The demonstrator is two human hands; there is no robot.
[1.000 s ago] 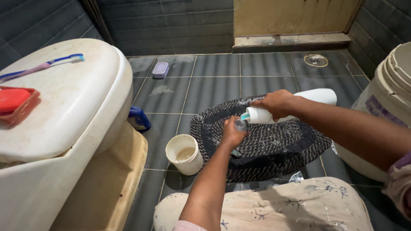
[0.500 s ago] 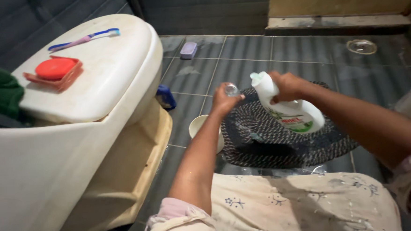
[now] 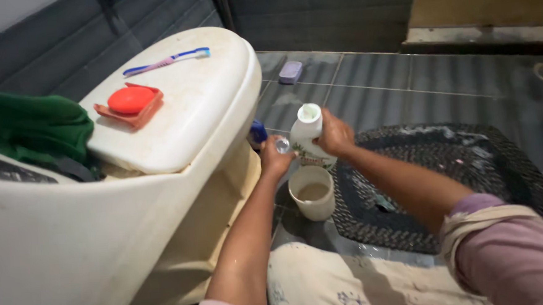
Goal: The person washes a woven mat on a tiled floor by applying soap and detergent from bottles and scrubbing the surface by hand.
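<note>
showing, nearest the camera, patterned cloth over the knees (image 3: pixel 353 284) and two forearms reaching forward over the tiled floor (image 3: pixel 404 77). just beyond, a small cream cup (image 3: pixel 312 192) standing upright on the floor at the edge of the dark braided mat (image 3: pixel 459 186), murky liquid inside. above the cup, left hand (image 3: pixel 275 158) pinched shut on a small clear cap (image 3: pixel 282 145), hands just beside each other but not joined. right hand (image 3: pixel 334 134) wrapped around the upper body of a white plastic bottle (image 3: pixel 306 135), held upright over the cup, mouth uncapped and open. judged light to middling in weight, stiff-walled yet squeezable, likely slick if wet or soapy; best gripped around the waist below the shoulder, as here, not at the neck. cap judged tiny, smooth, easily dropped; fingertip pinch suited. to the left, toilet with closed lid (image 3: pixel 189 113) bearing a red soap in its dish (image 3: pixel 129 103) and a toothbrush (image 3: pixel 167 61); green cloth (image 3: pixel 29 131) at the side. farther off, a purple bar (image 3: pixel 290 72) on the tiles.
</note>
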